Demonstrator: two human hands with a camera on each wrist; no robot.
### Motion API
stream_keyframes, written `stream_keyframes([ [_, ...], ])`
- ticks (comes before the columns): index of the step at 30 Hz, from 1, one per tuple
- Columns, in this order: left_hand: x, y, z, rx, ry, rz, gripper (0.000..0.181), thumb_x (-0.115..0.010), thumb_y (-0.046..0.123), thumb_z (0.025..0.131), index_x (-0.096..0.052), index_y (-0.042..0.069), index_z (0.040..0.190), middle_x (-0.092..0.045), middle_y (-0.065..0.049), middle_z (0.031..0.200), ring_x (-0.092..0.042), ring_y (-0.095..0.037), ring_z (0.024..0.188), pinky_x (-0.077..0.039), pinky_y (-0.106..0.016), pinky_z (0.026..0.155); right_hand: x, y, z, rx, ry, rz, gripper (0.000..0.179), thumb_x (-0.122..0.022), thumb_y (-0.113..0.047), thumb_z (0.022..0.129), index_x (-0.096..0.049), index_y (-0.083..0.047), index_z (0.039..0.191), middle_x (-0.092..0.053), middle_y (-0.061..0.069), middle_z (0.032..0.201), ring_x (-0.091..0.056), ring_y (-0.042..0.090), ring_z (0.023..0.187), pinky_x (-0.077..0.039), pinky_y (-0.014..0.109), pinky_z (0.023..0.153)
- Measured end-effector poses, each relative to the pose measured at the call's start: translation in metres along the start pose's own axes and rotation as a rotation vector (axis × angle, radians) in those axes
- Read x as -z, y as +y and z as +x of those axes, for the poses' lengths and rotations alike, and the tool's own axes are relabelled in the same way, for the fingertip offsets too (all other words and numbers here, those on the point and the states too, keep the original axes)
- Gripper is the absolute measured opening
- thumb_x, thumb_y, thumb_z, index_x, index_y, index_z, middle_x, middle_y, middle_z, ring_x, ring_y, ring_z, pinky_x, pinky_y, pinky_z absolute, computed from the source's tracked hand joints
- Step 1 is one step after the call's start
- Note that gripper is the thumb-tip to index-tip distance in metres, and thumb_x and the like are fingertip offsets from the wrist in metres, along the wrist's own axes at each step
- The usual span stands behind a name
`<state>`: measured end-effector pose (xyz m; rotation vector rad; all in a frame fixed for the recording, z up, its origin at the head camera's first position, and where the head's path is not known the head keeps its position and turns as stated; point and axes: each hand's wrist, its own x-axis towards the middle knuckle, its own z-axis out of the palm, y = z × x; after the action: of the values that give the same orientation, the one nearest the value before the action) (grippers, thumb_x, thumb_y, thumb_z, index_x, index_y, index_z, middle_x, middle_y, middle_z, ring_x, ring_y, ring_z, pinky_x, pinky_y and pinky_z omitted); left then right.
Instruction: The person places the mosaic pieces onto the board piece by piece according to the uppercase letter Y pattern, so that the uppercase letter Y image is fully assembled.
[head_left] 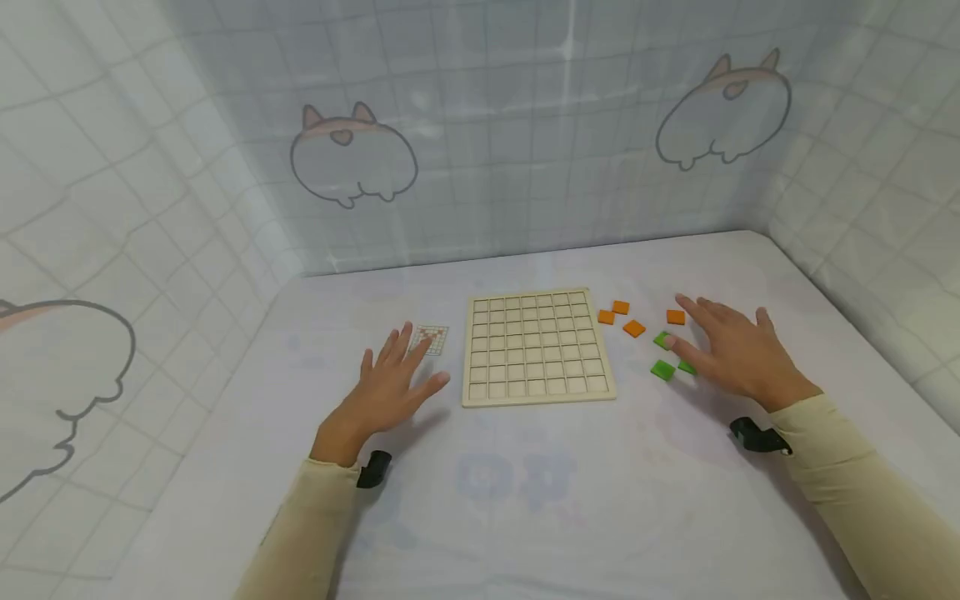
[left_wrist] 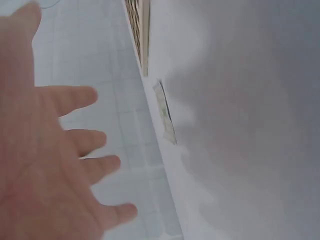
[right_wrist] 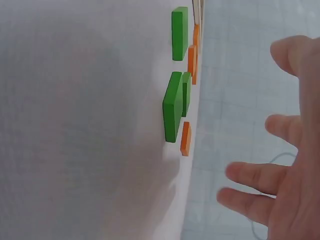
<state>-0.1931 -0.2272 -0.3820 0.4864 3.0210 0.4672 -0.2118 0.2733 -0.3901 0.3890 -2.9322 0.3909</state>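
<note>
A pale wooden board (head_left: 537,346) with a grid of square recesses lies mid-table. My left hand (head_left: 384,392) hovers left of it, fingers spread, holding nothing; its fingertips overlap a small printed pattern card (head_left: 433,337) in the head view. My right hand (head_left: 738,354) is held above the table on the right, fingers extended and nothing in its grasp. Below and beside it lie green square tiles (head_left: 663,370), one partly covered by the thumb. Several orange square tiles (head_left: 634,328) lie between the board and the right hand. In the right wrist view the green tiles (right_wrist: 173,107) lie flat.
A white cloth (head_left: 487,517) covers the table. Grid-patterned curtains (head_left: 495,183) with cartoon animal outlines enclose the back and both sides. Black wrist straps (head_left: 759,436) sit at the sleeve cuffs.
</note>
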Motion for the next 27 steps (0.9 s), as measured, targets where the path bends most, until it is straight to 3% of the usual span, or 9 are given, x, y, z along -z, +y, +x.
stream_keyframes([
  [2,0.003,0.003,0.002,-0.017,0.030,-0.045,0.081,-0.039,0.066,0.100,-0.032,0.010,0.158,-0.012,-0.015,0.166,-0.010,-0.037,0.151,-0.008,-0.067,0.114,-0.001,-0.002,0.002,-0.009,0.003,0.057,0.069,-0.052,-0.050,0.100,-0.041,-0.006,0.152,-0.048,0.029,0.145,-0.045,0.049,0.130,-0.026,0.075,0.101],
  [6,0.007,0.005,0.005,-0.058,0.083,-0.140,0.070,-0.043,0.059,0.102,-0.046,0.008,0.150,-0.034,-0.012,0.159,-0.026,-0.033,0.147,-0.023,-0.057,0.115,-0.004,-0.003,0.006,-0.067,0.017,0.222,0.057,-0.050,-0.041,0.103,-0.052,0.001,0.142,-0.060,0.028,0.130,-0.056,0.046,0.116,-0.046,0.062,0.086],
  [10,0.005,0.009,0.012,-0.093,0.106,-0.253,0.057,-0.051,0.049,0.103,-0.056,0.007,0.142,-0.051,-0.009,0.148,-0.041,-0.032,0.139,-0.035,-0.052,0.111,-0.006,-0.001,0.009,-0.148,0.035,0.322,0.052,-0.049,-0.039,0.103,-0.058,0.001,0.133,-0.065,0.024,0.119,-0.059,0.040,0.107,-0.047,0.055,0.081],
  [15,-0.004,0.016,0.021,-0.095,0.099,-0.355,0.043,-0.058,0.034,0.103,-0.061,0.006,0.136,-0.062,-0.007,0.133,-0.059,-0.024,0.115,-0.049,-0.044,0.096,-0.004,0.001,0.010,-0.204,-0.008,0.389,0.053,-0.047,-0.044,0.103,-0.061,-0.001,0.130,-0.063,0.023,0.123,-0.055,0.038,0.112,-0.046,0.054,0.086],
  [21,-0.017,0.018,0.024,-0.055,0.032,-0.453,0.041,-0.059,0.033,0.102,-0.063,0.008,0.134,-0.063,-0.004,0.130,-0.060,-0.021,0.114,-0.050,-0.041,0.095,-0.005,0.006,0.007,-0.212,-0.115,0.418,0.056,-0.049,-0.047,0.102,-0.060,-0.001,0.132,-0.060,0.025,0.128,-0.053,0.040,0.116,-0.045,0.055,0.088],
  [27,-0.026,0.019,0.022,-0.096,0.010,-0.482,0.038,-0.061,0.032,0.102,-0.065,0.009,0.131,-0.064,-0.002,0.129,-0.060,-0.019,0.115,-0.050,-0.039,0.096,-0.004,0.021,-0.001,-0.180,-0.218,0.425,0.054,-0.054,-0.048,0.101,-0.063,-0.003,0.130,-0.062,0.021,0.128,-0.053,0.035,0.115,-0.046,0.044,0.085],
])
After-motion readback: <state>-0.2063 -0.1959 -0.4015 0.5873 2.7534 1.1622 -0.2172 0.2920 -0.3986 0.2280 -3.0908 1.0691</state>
